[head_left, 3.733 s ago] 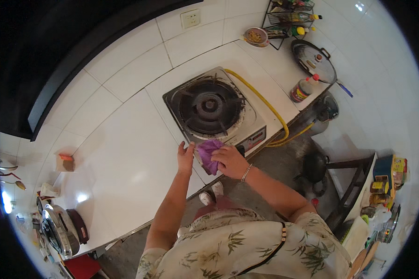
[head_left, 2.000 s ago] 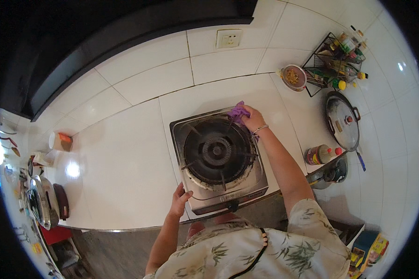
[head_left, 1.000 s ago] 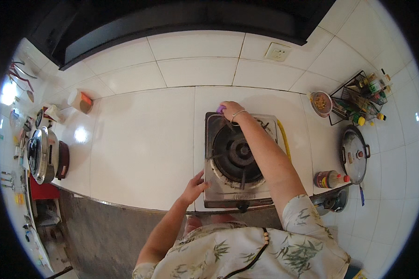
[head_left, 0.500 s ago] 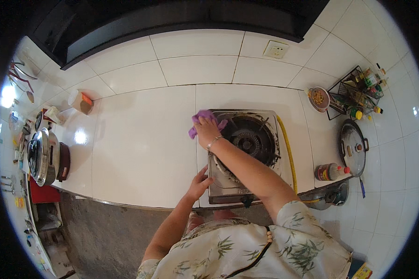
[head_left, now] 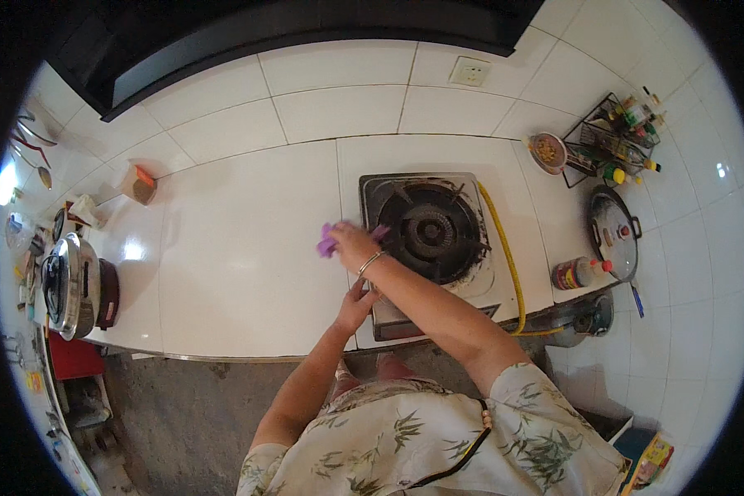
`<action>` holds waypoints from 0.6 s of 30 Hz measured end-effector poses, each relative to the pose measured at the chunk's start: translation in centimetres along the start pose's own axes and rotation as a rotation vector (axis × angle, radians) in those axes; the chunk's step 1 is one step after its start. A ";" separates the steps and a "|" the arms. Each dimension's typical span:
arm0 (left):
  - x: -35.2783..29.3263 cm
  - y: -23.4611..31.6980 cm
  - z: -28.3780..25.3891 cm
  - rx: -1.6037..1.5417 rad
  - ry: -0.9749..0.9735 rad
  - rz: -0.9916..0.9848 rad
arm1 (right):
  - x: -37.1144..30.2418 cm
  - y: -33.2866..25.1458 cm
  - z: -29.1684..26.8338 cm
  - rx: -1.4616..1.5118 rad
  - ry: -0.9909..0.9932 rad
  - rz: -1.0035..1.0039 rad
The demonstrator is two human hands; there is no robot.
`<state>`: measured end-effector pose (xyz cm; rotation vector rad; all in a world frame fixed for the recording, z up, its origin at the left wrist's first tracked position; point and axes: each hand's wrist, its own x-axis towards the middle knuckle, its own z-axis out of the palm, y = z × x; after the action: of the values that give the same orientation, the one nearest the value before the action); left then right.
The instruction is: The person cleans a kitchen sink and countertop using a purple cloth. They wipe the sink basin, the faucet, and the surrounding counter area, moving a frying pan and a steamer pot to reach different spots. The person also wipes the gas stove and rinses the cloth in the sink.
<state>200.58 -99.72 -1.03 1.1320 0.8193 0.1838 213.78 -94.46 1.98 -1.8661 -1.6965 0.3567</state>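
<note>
At the left edge of a stove (head_left: 428, 240), the right hand (head_left: 355, 245) clutches a cloth (head_left: 326, 242); whether the left hand (head_left: 357, 304) grips there is unclear. Hard sideways pressure could shift the stove.

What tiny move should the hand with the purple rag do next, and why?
Maybe slide the right hand and its purple cloth slightly along the left edge of the stove toward its front: the cloth sits at that edge, and the left hand is just ahead, so stop short.
</note>
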 end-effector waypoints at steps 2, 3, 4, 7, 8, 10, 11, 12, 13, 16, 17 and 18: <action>0.6 -1.1 -0.3 -0.041 -0.020 0.008 | -1.7 -3.2 -1.0 0.190 -0.080 0.099; 1.1 -2.0 -0.6 -0.045 -0.015 0.004 | -1.8 -4.8 -1.9 0.290 -0.121 0.142; 1.2 -2.5 -0.9 -0.053 -0.006 -0.002 | -1.8 -6.0 -3.2 0.308 -0.038 0.122; -0.2 -1.2 -0.2 -0.006 0.043 0.053 | -0.8 -5.9 -6.1 0.278 0.259 0.054; -0.8 -0.6 -0.1 0.019 0.051 0.010 | -0.4 -5.0 -6.5 0.163 0.331 0.058; -1.5 0.9 0.2 0.077 0.058 -0.064 | -0.4 -2.5 -5.3 -0.179 0.313 0.223; -1.2 1.0 0.4 0.036 0.025 -0.031 | -0.6 -1.4 -4.1 -0.192 0.230 0.235; -0.8 0.5 0.0 0.018 0.012 -0.032 | -0.7 -0.7 -2.3 -0.195 0.147 0.248; -0.3 -0.2 -0.2 -0.005 -0.005 -0.035 | -0.8 -1.4 -1.6 -0.202 0.059 0.261; 0.4 -1.7 -0.9 -0.006 -0.018 0.018 | -2.0 -6.2 -1.4 0.095 0.105 0.236; 0.0 -1.5 -0.9 0.008 0.012 0.029 | -2.6 -7.8 -2.8 0.141 0.161 0.198; -0.4 -1.4 -1.0 0.020 0.040 0.040 | -3.8 -9.1 -4.8 0.185 0.216 0.160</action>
<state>199.30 -99.82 -2.23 1.1669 0.8362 0.2328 208.49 -99.11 10.38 -1.8357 -1.3309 0.3491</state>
